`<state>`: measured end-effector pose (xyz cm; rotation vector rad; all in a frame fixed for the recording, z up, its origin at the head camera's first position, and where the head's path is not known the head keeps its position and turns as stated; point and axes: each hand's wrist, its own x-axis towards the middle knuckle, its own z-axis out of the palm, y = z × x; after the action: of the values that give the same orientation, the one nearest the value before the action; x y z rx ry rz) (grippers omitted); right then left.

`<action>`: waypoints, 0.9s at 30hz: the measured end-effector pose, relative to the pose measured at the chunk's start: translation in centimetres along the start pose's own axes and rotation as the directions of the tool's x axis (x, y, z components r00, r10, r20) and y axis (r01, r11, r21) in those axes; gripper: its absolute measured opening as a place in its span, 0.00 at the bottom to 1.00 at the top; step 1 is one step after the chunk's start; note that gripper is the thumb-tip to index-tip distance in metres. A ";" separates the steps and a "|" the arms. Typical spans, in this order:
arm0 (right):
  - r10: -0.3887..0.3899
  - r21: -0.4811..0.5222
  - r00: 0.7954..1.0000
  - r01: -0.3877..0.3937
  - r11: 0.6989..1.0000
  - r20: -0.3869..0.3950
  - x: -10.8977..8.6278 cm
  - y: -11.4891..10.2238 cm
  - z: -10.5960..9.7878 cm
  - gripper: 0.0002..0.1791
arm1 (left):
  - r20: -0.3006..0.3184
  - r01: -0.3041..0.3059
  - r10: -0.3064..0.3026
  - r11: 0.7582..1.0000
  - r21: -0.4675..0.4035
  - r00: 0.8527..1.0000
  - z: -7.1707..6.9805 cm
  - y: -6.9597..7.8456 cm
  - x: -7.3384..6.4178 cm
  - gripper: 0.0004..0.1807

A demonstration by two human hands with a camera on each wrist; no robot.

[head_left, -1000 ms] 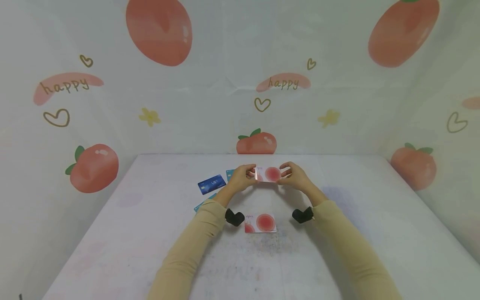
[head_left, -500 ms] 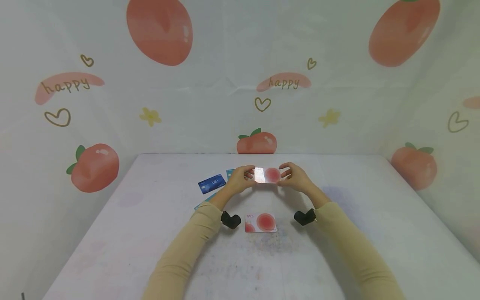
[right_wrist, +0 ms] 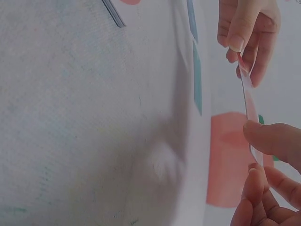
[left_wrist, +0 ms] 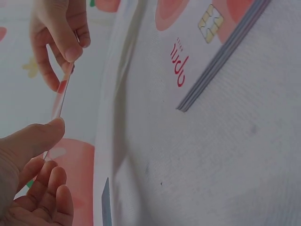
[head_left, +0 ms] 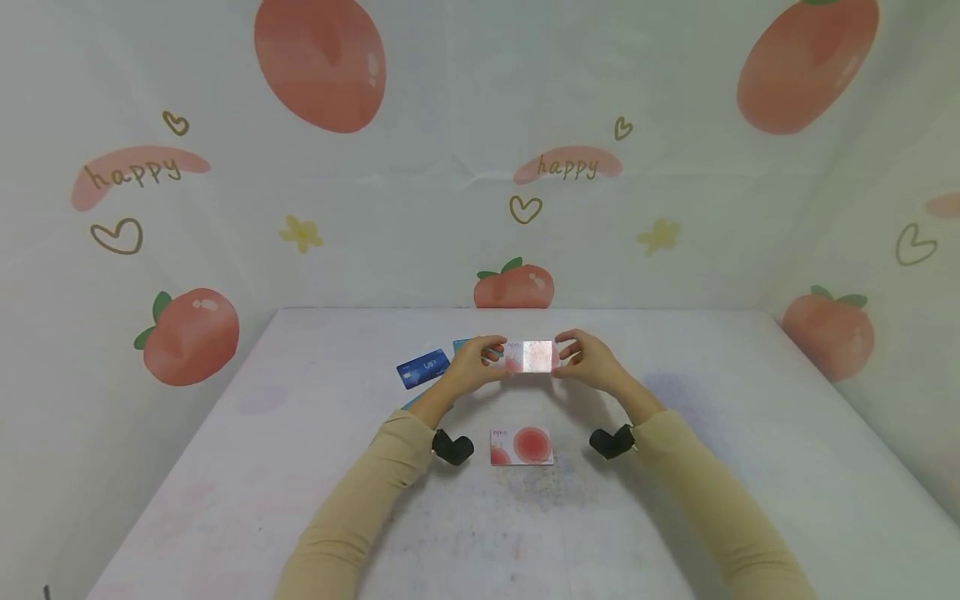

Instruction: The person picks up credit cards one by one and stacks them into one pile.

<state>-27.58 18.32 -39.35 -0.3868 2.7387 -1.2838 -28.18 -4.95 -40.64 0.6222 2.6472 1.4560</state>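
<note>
A glossy white rectangular card with pink circles is in the air above the pale desk, beyond the stack of matching pink-and-white cards. My left hand pinches its left end between thumb and fingers; my right hand pinches the right end likewise. From my head, glare whitens its right half; both wrist views catch it nearly edge-on. The stack could pass for one card from above, but my left wrist's view shows layered edges and a gold chip. Beyond the stack, to its left, lies a dark-blue card, its "VIP" legible only from my head, near two partly hidden turquoise cards.
</note>
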 end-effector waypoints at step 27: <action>-0.106 -0.032 0.994 0.106 0.994 -0.006 -1.3 -0.5 0.6 0.28 | 0.001 -0.018 0.018 0.999 0.030 1.000 -0.5 -0.6 -1.6 0.30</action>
<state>-26.14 17.91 -39.33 -0.5379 2.7828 -1.2685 -27.01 -6.21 -41.05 0.6510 2.6748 1.4223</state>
